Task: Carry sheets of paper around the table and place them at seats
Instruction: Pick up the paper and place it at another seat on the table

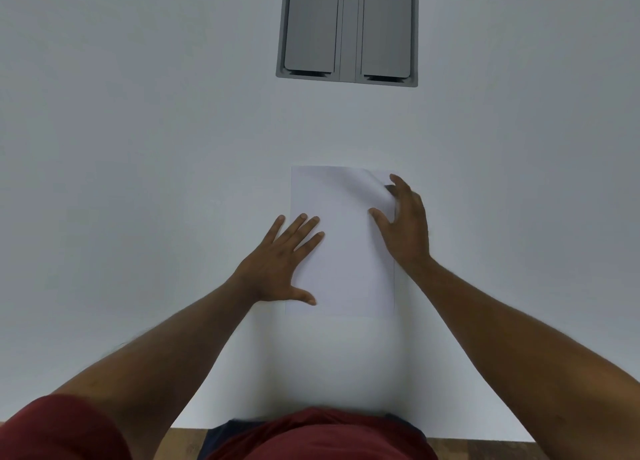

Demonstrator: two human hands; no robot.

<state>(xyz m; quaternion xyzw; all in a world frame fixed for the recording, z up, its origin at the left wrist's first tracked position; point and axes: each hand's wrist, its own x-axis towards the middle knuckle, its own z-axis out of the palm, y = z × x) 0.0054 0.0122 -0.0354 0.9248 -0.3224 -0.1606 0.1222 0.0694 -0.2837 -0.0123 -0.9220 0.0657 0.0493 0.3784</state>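
Observation:
A white stack of paper (341, 248) lies flat on the white table (138, 182) right in front of me. My left hand (280, 265) rests flat on the stack's left edge, fingers spread. My right hand (403, 227) is at the stack's right edge, thumb on top and fingers curled at the far right corner, where the top sheet is lifted and curls upward. Whether one or several sheets lie under the top one, I cannot tell.
A grey cable hatch (348, 29) with two lids is set into the table at the far middle. The table's near edge (485, 437) runs along the bottom, with brown wooden floor (588, 451) below it.

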